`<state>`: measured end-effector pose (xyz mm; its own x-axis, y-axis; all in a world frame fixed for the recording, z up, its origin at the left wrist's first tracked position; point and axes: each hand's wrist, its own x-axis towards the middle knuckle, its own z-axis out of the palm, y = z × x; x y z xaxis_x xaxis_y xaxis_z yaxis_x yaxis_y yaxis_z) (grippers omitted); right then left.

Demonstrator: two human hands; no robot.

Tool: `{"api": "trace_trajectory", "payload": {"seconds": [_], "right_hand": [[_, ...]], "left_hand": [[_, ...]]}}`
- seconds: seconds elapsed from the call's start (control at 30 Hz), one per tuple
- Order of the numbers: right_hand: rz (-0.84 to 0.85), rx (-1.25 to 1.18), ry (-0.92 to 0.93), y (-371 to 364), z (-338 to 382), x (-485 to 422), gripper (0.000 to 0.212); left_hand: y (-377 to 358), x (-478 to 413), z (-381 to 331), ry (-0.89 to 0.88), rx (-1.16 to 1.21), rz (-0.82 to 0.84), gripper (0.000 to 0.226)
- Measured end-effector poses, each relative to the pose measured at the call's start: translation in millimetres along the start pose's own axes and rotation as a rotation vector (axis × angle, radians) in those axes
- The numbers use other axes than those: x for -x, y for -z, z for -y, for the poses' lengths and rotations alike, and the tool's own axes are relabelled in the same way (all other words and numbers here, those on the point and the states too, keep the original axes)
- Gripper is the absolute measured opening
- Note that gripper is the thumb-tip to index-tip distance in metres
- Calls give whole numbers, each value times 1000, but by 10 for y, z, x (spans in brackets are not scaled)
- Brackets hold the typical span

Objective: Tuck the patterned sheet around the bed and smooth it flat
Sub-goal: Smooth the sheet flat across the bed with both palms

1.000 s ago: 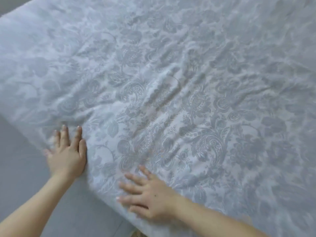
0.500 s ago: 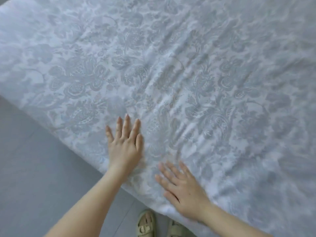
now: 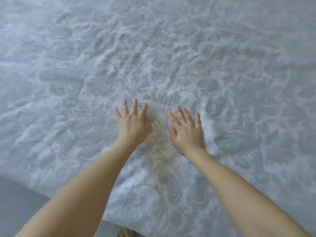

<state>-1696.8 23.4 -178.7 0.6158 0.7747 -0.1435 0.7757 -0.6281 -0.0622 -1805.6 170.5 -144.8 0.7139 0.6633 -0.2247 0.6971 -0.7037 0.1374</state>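
Observation:
The patterned sheet point(image 3: 171, 69), white with a grey-blue floral and paisley print, covers the bed and fills almost the whole view. Low ripples and creases run across it beyond my fingers, mostly at the centre and upper left. My left hand point(image 3: 132, 123) lies palm down on the sheet with its fingers straight and spread. Beside it, a little to the right, my right hand point(image 3: 185, 130) also presses flat on the fabric, fingers extended; it is slightly blurred. Both forearms reach in from the bottom edge.
The bed's near edge runs along the lower left, with grey floor point(image 3: 20, 199) below it. A foot in a sandal point(image 3: 127, 233) shows at the bottom edge between my arms.
Both hands have slid away from the bed's near edge toward the middle of the sheet and now lie side by side. The view has swung over the bed, showing less floor.

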Motion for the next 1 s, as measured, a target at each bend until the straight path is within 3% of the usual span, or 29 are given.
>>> {"api": "trace_trajectory", "payload": {"seconds": [0.07,0.13,0.23,0.3,0.4,0.53,0.6,0.7,0.83,0.93,1.0], "right_hand": [[-50,0,-378,-115,-1096,988,58],[35,-49,-758,-33,-2027,1984,68],[164,-164,-1032,161,-2574,2297,89],[29,-172,-920,267,-2471,1785,79],[-139,-154,-410,414,-1978,560,54],[43,10,159,403,-1518,-630,50],[86,37,145,300,-1989,-802,52],[-9,55,-192,182,-3387,-465,55],[-19,32,-870,133,-5055,1353,56],[75,-8,-1210,184,-5264,2852,55],[155,-59,-1334,326,-5146,3137,58]], "left_hand": [[-336,300,-504,-84,12,50,56],[-520,659,-926,-187,25,75,60],[-477,706,-1233,-294,39,84,57],[-341,460,-1305,-259,51,4,53],[-141,-25,-1423,-124,21,-128,50],[-222,-528,-1821,15,-27,-93,55],[-427,-555,-2227,-3,-54,-57,57],[-797,-248,-3003,-180,-52,-55,58],[-1090,537,-3596,-502,-20,10,51],[-1145,1228,-3655,-708,-36,161,49],[-1104,1527,-3644,-839,-87,293,51]]}}
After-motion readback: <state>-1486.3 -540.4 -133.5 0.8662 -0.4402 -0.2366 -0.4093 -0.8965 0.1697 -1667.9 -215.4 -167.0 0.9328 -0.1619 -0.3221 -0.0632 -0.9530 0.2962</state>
